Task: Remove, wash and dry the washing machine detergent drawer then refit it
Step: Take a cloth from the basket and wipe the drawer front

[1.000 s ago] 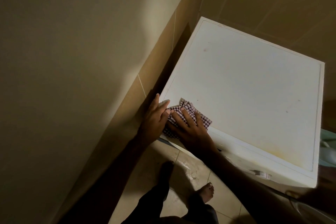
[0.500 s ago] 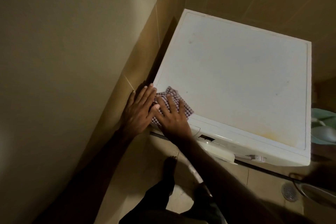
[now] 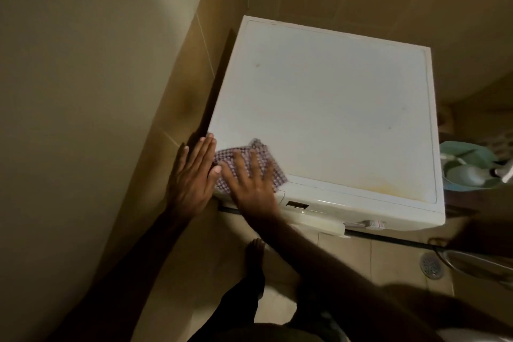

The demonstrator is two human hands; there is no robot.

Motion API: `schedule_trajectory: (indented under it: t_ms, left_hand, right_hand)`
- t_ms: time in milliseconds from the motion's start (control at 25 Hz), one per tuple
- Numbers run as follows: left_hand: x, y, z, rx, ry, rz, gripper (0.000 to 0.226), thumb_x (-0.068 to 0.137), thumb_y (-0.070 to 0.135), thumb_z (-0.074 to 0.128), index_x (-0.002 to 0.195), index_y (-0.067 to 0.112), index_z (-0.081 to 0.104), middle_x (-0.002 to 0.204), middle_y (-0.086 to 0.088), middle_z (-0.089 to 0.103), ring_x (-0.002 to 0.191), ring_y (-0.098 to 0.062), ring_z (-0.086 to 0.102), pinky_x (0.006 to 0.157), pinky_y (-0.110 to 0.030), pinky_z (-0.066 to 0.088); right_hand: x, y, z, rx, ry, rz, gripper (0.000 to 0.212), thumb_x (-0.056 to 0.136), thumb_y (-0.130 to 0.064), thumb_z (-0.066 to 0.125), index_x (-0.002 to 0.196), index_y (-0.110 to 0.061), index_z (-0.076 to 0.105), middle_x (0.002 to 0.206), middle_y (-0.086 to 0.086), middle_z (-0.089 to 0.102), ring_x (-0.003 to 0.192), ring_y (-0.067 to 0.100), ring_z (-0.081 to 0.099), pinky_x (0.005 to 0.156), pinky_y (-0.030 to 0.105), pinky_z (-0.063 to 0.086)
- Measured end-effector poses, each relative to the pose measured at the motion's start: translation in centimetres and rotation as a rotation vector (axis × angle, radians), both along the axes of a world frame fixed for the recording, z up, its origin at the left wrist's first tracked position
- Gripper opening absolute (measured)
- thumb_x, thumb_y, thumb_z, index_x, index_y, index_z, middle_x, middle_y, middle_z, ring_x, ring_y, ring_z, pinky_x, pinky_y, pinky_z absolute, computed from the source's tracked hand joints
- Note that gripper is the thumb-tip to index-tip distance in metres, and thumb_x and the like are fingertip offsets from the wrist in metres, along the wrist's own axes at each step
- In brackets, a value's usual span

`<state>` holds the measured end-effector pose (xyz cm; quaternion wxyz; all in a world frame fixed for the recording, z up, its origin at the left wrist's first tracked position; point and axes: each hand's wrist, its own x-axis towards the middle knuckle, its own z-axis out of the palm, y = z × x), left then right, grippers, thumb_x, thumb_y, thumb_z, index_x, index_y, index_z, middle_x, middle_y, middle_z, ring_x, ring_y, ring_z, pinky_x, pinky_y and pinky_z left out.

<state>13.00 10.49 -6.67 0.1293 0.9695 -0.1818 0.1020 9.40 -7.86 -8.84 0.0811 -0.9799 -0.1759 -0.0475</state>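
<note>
A white washing machine (image 3: 327,108) seen from above. At its front left corner, the right hand (image 3: 251,183) presses flat, fingers spread, on a checked cloth (image 3: 261,158). The left hand (image 3: 194,175) lies open beside it. The detergent drawer is not visible.

hands: 2, left hand (image 3: 191,175) and right hand (image 3: 251,183) | checked cloth (image 3: 261,153): 1 | washing machine (image 3: 333,108): 1 | bare foot (image 3: 256,254): 1 | floor drain (image 3: 430,265): 1, lower right of frame | teal item (image 3: 469,166): 1, right edge
</note>
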Motion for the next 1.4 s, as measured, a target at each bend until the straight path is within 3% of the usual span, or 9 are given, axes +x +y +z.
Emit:
schedule_trajectory:
  t_ms: [160,280,440,720,840,1000,1160,1280,1400]
  left_hand:
    - [-0.5,-1.1,-0.4,-0.083,-0.011,-0.134,0.051,0.110,0.021,0.035,0.160,0.010,0.035,0.170,-0.005,0.029,0.157,-0.023,0.027,0.122,-0.056,0.030]
    - [-0.9,-3.2,0.3,0.011,-0.007,-0.215,0.052,0.111,0.028,0.035,0.159,0.009,0.036,0.169,-0.007,0.031,0.157,-0.023,0.027,0.122,-0.055,0.031]
    - [-1.3,-11.3,1.1,0.211,0.089,-0.420,0.062,0.111,0.044,0.026,0.164,0.011,0.025,0.172,-0.007,0.018,0.160,-0.022,0.014,0.126,-0.051,0.022]
    - [-4.0,-25.3,0.4,0.205,0.113,-0.582,0.070,0.108,0.052,0.030,0.164,0.010,0.022,0.172,-0.007,0.018,0.160,-0.023,0.013,0.127,-0.047,0.023]
    - [-4.4,-30.0,0.4,0.165,0.100,-0.634,0.070,0.110,0.052,0.029,0.164,0.010,0.018,0.173,-0.009,0.017,0.160,-0.023,0.012,0.128,-0.046,0.020]
    - [-3.6,-31.7,0.2,0.124,0.099,-0.548,0.066,0.110,0.048,0.030,0.163,0.008,0.026,0.172,-0.011,0.020,0.160,-0.025,0.014,0.126,-0.051,0.023]
    - [-1.0,-31.0,0.5,0.073,0.108,-0.338,0.061,0.110,0.042,0.030,0.159,0.007,0.036,0.170,-0.011,0.028,0.159,-0.025,0.021,0.127,-0.052,0.023]
    - [0.9,-30.4,0.8,-0.021,0.084,-0.146,0.051,0.109,0.028,0.035,0.154,0.005,0.044,0.165,-0.012,0.038,0.155,-0.026,0.031,0.126,-0.051,0.026]
    - [1.5,-30.0,1.0,-0.140,0.063,-0.009,0.046,0.111,0.021,0.041,0.154,0.004,0.043,0.163,-0.013,0.040,0.154,-0.027,0.034,0.126,-0.051,0.027]
  right_hand:
    - [2.6,4.2,-0.3,0.094,0.014,0.108,0.063,0.107,-0.039,0.041,0.159,-0.006,0.030,0.164,0.023,0.029,0.153,0.044,0.024,0.115,0.069,0.027]
    - [1.9,-0.6,-1.0,0.081,-0.011,0.168,0.071,0.103,-0.050,0.046,0.159,-0.007,0.033,0.164,0.021,0.031,0.152,0.044,0.027,0.118,0.069,0.019]
    - [-1.3,-9.3,-1.4,0.153,-0.026,0.043,0.076,0.101,-0.061,0.047,0.152,-0.004,0.042,0.153,0.021,0.049,0.142,0.044,0.045,0.116,0.068,0.028]
    - [-7.0,-22.3,-1.2,0.038,0.026,-0.151,0.081,0.098,-0.057,0.052,0.161,-0.011,0.028,0.162,0.016,0.037,0.150,0.041,0.033,0.121,0.065,0.020]
    - [-8.4,-27.1,-0.9,0.007,0.031,-0.237,0.080,0.101,-0.062,0.040,0.165,-0.021,0.016,0.171,0.010,0.019,0.157,0.036,0.017,0.121,0.065,0.019]
    - [-8.5,-34.1,0.6,-0.020,0.145,-0.555,0.076,0.097,-0.075,0.031,0.162,-0.035,0.026,0.173,0.001,0.014,0.159,0.031,0.010,0.122,0.066,0.018]
    - [-3.5,-38.0,2.2,0.186,0.291,-0.901,0.081,0.093,-0.082,0.030,0.160,-0.036,0.021,0.171,0.003,0.014,0.155,0.036,0.015,0.117,0.072,0.020]
    - [1.6,-36.9,2.7,0.097,0.300,-0.884,0.081,0.096,-0.078,0.024,0.163,-0.033,0.016,0.173,0.008,0.006,0.157,0.038,0.006,0.120,0.072,0.013]
    - [5.6,-32.9,3.0,0.051,0.272,-0.670,0.076,0.099,-0.073,0.020,0.163,-0.033,0.015,0.173,0.009,0.003,0.158,0.037,0.002,0.120,0.072,0.003]
